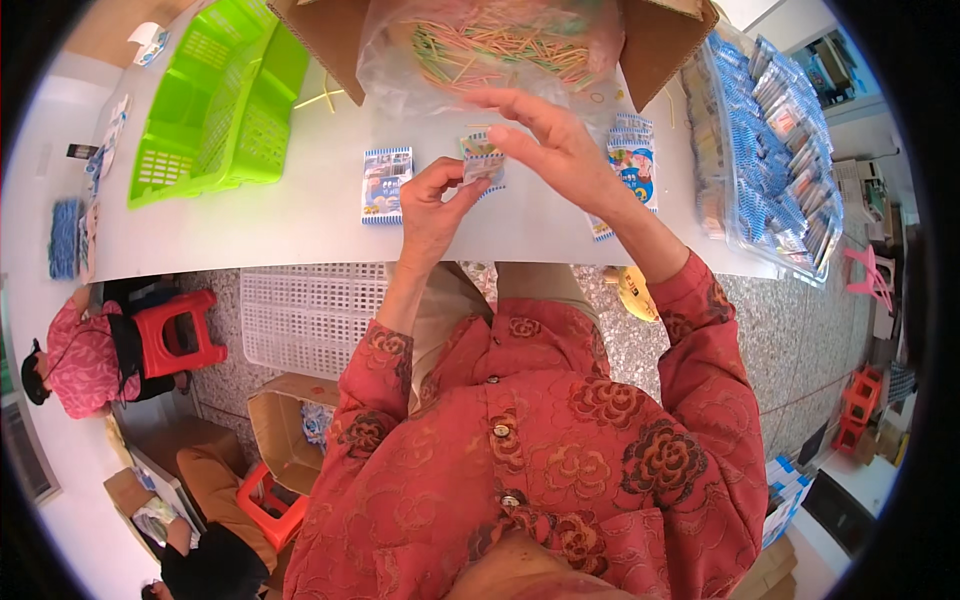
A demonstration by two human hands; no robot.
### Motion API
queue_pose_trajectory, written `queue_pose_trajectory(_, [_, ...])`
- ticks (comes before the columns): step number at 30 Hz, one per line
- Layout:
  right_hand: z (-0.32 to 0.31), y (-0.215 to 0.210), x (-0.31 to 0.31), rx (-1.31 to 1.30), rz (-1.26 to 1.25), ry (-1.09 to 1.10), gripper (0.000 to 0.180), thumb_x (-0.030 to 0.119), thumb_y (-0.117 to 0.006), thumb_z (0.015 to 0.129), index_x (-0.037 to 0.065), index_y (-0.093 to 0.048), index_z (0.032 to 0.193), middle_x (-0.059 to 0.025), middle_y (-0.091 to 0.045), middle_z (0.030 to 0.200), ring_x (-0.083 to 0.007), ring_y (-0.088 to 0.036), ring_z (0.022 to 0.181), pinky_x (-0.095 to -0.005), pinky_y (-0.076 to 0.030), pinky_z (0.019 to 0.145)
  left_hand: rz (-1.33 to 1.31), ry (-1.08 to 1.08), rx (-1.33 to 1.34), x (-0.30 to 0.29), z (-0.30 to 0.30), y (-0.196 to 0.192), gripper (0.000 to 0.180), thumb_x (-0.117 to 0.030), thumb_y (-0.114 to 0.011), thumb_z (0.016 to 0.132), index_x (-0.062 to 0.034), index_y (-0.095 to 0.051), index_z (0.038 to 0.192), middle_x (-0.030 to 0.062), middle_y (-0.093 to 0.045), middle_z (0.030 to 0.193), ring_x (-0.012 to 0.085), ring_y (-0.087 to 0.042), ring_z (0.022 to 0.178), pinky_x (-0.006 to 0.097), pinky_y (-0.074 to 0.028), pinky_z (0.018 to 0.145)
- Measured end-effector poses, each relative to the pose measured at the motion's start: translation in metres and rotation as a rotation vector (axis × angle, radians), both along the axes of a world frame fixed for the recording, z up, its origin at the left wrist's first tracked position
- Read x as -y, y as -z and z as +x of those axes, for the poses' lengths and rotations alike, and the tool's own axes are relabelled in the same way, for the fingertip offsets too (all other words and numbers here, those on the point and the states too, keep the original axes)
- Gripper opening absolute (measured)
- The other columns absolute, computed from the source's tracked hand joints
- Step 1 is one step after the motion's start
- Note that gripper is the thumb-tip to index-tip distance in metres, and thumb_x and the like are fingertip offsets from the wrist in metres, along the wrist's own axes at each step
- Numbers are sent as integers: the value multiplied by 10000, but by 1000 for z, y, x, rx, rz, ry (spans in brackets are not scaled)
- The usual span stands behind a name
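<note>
My left hand [437, 205] pinches a small printed packet [484, 160] with blue-striped edges, held up above the white table. Close over the packet's top is my right hand [562, 160], its thumb at the packet's upper edge and its index finger stretched out apart from the thumb. A thin pale stick [478, 125] shows by the packet's top; whether the thumb touches it I cannot tell. Left of my hands a blue-and-white packet [387, 187] lies flat. More such packets [632, 172] lie to the right, partly behind my right wrist.
Ahead, a cardboard box [655, 45] holds a clear bag of thin coloured sticks [500, 55]. A green basket [235, 120] stands left; a clear bin [765, 250] full of packets stands right. Below are a white crate [310, 320] and red stools [180, 332]. Two people sit at left.
</note>
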State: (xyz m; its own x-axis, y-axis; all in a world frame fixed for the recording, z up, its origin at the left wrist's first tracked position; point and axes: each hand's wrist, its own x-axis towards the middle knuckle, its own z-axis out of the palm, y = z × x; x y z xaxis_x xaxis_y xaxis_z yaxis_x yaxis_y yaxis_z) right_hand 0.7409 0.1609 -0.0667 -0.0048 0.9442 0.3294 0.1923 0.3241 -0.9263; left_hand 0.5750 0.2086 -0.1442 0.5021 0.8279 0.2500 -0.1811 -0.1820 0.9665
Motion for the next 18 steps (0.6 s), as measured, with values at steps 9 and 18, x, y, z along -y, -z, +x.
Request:
queue_pose_trajectory(9, [11,2,-9,288,31,0,284,158,-531,915,34,-580,1166,-112,-605,1136,-215,-573,1037,-318,-432,903,1,-54,-69,6,-20,3,138,19,-692,763,17,-663,898,8,-631,806,61,-551,729,205,-456,677])
queue_pose_trajectory(18, [34,77,-32,1065,-41,32,319,1,-566,782,76,-589,1091,-93,-550,1184,-262,-578,1031,-394,-507,785,-130,-227,23,14,-68,2,169,48,-655,798,51,-652,966,3,-612,896,55,-531,768,198,-432,664])
